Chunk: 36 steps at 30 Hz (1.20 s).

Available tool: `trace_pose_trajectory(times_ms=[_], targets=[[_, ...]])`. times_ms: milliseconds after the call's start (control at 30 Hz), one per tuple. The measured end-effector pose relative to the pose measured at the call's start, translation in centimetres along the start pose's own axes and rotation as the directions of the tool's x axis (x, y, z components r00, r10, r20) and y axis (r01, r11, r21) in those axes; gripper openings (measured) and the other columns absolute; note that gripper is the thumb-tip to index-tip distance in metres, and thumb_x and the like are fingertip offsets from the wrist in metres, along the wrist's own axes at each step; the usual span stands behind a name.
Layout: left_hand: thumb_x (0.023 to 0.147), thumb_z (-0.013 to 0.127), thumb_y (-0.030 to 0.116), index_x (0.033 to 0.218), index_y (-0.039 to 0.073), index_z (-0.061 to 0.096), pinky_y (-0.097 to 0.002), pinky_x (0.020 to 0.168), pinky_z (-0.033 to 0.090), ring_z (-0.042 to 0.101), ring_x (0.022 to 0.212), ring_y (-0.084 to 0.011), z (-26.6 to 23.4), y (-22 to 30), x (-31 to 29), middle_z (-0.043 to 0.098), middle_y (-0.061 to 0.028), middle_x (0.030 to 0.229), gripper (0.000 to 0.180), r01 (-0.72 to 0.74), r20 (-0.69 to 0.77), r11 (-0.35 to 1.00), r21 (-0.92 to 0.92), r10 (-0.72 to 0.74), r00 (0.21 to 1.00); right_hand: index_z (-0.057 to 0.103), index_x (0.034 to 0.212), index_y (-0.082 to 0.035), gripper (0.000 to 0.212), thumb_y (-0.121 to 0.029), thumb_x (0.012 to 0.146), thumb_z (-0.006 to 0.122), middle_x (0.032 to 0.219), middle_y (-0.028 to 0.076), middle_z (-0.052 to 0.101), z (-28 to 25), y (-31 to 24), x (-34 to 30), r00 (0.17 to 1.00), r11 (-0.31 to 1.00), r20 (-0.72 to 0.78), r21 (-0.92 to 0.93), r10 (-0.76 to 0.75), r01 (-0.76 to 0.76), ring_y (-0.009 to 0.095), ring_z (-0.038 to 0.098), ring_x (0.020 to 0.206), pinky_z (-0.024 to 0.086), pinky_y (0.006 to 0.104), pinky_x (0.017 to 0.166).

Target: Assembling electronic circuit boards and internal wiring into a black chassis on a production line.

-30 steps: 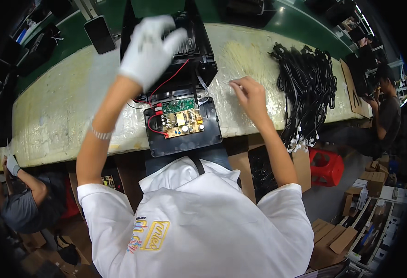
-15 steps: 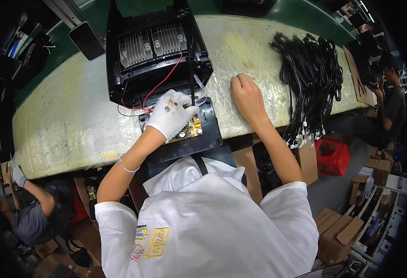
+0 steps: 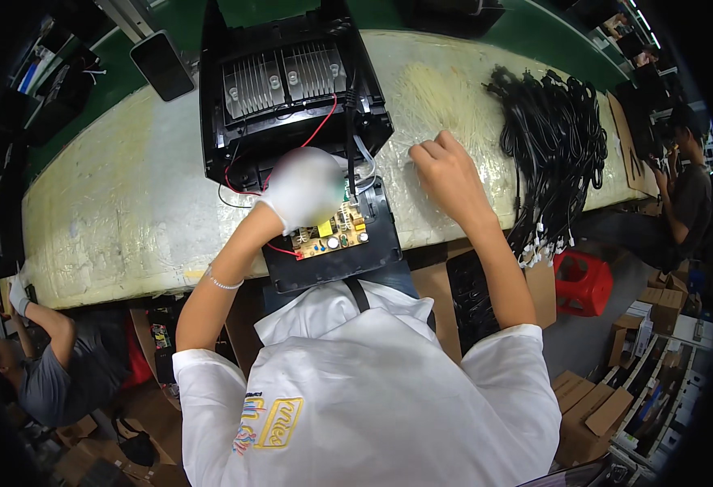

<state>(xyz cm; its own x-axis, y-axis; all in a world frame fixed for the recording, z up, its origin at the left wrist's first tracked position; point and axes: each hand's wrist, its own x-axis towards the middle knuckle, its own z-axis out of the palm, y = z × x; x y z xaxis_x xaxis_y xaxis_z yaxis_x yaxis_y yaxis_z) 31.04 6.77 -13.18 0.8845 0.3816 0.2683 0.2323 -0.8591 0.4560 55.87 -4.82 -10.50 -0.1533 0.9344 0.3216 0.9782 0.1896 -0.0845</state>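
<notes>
My left hand (image 3: pixel 301 193), in a white glove, is over the upper left part of a tan circuit board (image 3: pixel 346 230). Motion and blur hide its fingers and anything in them. The board lies on a black panel (image 3: pixel 340 272) at the table's front edge. Behind it stands an open black housing (image 3: pixel 299 130) with two finned metal heat sinks (image 3: pixel 252 89). Red wires (image 3: pixel 320 128) and a black cable (image 3: pixel 351 146) run from the housing toward the board. My bare right hand (image 3: pixel 452 177) is curled closed above the table, right of the panel; whatever its fingers enclose is hidden.
Thin pale strips (image 3: pixel 441 93) lie beyond my right hand. A pile of black cables (image 3: pixel 547 154) with white connectors hangs over the table's edge. A phone-like device (image 3: pixel 162 66) stands at back left. A red stool (image 3: pixel 582 282) and co-workers (image 3: pixel 56 365) are beside the table.
My left hand has lifted off the board's middle, uncovering more of it. My right hand has shifted slightly, its knuckles raised. The whole view has moved a little.
</notes>
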Motion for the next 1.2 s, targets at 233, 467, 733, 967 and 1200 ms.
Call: trace_pose_trajectory(times_ms=[233, 467, 733, 967, 1200], targets=[[0.086, 0.053, 0.010, 0.095, 0.001, 0.066, -0.0393, 0.080, 0.049, 0.060, 0.087, -0.0349, -0.2, 2.3, 3.5, 0.061, -0.0196, 0.087, 0.018, 0.220, 0.104, 0.948, -0.232, -0.200, 0.974, 0.062, 0.092, -0.002, 0.010, -0.003, 0.082, 0.064, 0.083, 0.009, 0.059, 1.5, -2.0, 1.0, 0.999, 0.865, -0.031, 0.501, 0.010, 0.007, 0.027, 0.051, 0.085, 0.044, 0.0356, 0.078], [0.083, 0.062, 0.015, 0.088, 0.002, 0.069, -0.0407, 0.085, 0.048, 0.059, 0.092, -0.0351, 0.7, 1.2, 3.3, 0.062, -0.0198, 0.091, 0.016, 0.306, 0.039, 0.934, -0.183, -0.304, 0.952, 0.062, 0.092, -0.003, 0.008, -0.005, 0.085, 0.063, 0.083, 0.009, 0.058, 0.6, -1.9, 0.4, 0.996, 0.839, 0.002, 0.539, 0.085, -0.073, 0.026, 0.051, 0.087, 0.043, 0.0345, 0.077], [0.083, 0.061, 0.016, 0.084, -0.001, 0.064, -0.0357, 0.084, 0.048, 0.061, 0.092, -0.0301, -1.2, 2.3, 2.5, 0.063, -0.0147, 0.092, 0.018, 0.349, -0.025, 0.897, -0.273, -0.369, 0.929, 0.056, 0.094, 0.001, 0.017, 0.005, 0.079, 0.063, 0.090, 0.013, 0.057, -0.5, -3.0, 0.1, 0.984, 0.897, -0.167, 0.442, 0.057, 0.023, 0.031, 0.053, 0.089, 0.045, 0.0373, 0.078], [0.082, 0.062, 0.016, 0.086, -0.001, 0.064, -0.0339, 0.085, 0.049, 0.063, 0.093, -0.0286, -1.8, 2.9, 2.1, 0.064, -0.0139, 0.094, 0.018, 0.354, -0.050, 0.877, -0.324, -0.390, 0.920, 0.058, 0.097, 0.002, 0.016, 0.004, 0.082, 0.061, 0.093, 0.013, 0.058, 0.3, -2.6, 0.1, 0.979, 0.896, -0.166, 0.443, 0.120, -0.035, 0.030, 0.058, 0.081, 0.047, 0.0353, 0.072], [0.085, 0.058, 0.021, 0.090, 0.003, 0.068, -0.0372, 0.084, 0.050, 0.063, 0.089, -0.0308, -0.2, 1.3, 2.4, 0.064, -0.0158, 0.089, 0.021, 0.379, 0.031, 0.908, -0.178, -0.379, 0.925, 0.062, 0.099, 0.000, 0.014, -0.001, 0.085, 0.063, 0.094, 0.010, 0.059, 1.7, -2.9, 0.0, 0.973, 0.752, 0.056, 0.625, 0.222, -0.208, 0.024, 0.060, 0.076, 0.048, 0.0313, 0.066]])
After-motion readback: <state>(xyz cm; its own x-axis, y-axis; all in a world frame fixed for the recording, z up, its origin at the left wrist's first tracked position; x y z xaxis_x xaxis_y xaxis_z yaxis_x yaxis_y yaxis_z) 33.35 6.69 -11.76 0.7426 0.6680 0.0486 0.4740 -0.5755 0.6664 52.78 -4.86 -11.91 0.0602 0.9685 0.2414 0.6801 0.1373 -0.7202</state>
